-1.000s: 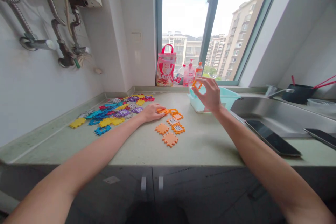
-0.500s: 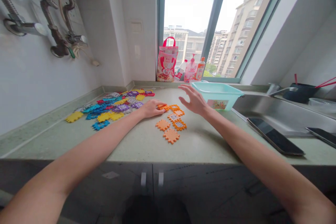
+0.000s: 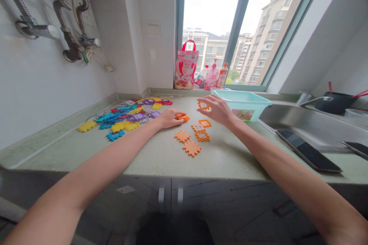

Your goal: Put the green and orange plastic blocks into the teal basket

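My left hand [image 3: 169, 118] rests on the counter, its fingers closed on an orange interlocking puzzle tile [image 3: 183, 117]. Raised slightly above the counter, my right hand [image 3: 218, 109] pinches another orange tile with a white grid centre [image 3: 203, 105] between thumb and fingers. Below the hands lie loose orange tiles: an open frame [image 3: 205, 123], two with pale grids [image 3: 197, 127], and two solid ones [image 3: 192, 148]. Left of my left hand spreads a pile of mixed tiles [image 3: 125, 125] in yellow, blue, purple, red and grey.
A turquoise plastic basin [image 3: 253, 101] stands just right of my right hand, beside the metal sink [image 3: 299, 120]. A dark phone [image 3: 306, 149] lies at the sink's front edge, with another dark device [image 3: 356, 148] farther right. A pink bag [image 3: 186, 71] and bottles [image 3: 212, 77] line the windowsill.
My right hand, open and empty before, has closed on an orange grid tile and lifted it from the group. The left hand keeps its hold. The view has shifted slightly.
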`<action>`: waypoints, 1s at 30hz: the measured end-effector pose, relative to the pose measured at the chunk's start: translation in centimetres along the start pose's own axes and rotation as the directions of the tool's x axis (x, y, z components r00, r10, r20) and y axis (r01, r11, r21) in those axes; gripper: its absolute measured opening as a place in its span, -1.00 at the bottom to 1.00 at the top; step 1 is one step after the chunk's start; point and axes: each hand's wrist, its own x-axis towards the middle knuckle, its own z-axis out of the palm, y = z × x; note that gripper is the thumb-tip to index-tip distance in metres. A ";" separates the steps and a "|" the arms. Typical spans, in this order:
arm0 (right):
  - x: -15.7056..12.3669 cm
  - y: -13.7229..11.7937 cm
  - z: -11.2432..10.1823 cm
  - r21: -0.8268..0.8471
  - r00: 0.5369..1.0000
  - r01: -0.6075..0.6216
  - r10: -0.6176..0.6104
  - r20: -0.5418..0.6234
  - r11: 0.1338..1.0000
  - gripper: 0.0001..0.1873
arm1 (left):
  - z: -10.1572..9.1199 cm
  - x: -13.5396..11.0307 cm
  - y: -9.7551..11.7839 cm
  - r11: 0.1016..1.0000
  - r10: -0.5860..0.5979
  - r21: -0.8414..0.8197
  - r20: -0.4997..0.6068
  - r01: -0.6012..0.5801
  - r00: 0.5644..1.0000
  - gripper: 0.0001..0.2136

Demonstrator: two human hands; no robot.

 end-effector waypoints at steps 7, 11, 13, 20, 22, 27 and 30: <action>-1.4 6.0 -4.8 -0.162 0.873 -0.419 0.348 -0.341 0.893 -0.70 | 0.1 0.0 -0.2 1.000 0.006 0.013 -0.003 -0.006 1.000 -0.50; -1.6 6.3 -5.3 -0.108 0.901 -0.384 0.347 -0.261 0.917 -0.64 | 0.1 0.1 -0.1 0.999 -0.006 0.043 -0.005 0.006 1.000 -0.49; -1.1 5.1 -4.9 -0.025 0.943 -0.277 0.267 -0.200 0.960 -0.66 | 0.1 0.1 -0.1 0.997 -0.023 0.078 -0.013 0.024 1.000 -0.50; -0.6 -0.1 -2.2 0.369 0.889 -0.144 -0.044 0.455 0.918 -0.59 | 0.0 0.0 -0.1 0.980 -0.120 0.147 -0.091 0.132 0.989 -0.54; -0.7 -0.8 -1.8 0.430 0.822 -0.211 -0.078 0.564 0.878 -0.44 | -0.1 0.0 -0.2 0.979 -0.140 0.129 -0.123 0.155 0.983 -0.53; -1.0 -0.9 -1.3 0.433 0.732 -0.288 -0.095 0.674 0.854 -0.40 | -0.3 0.0 -0.7 0.977 -0.208 -0.078 -0.162 0.197 0.965 -0.51; -1.1 -0.7 -0.8 0.443 0.754 -0.297 -0.078 0.653 0.846 -0.53 | -0.4 -0.1 -1.1 0.914 -0.307 -0.308 -0.097 0.264 0.947 -0.40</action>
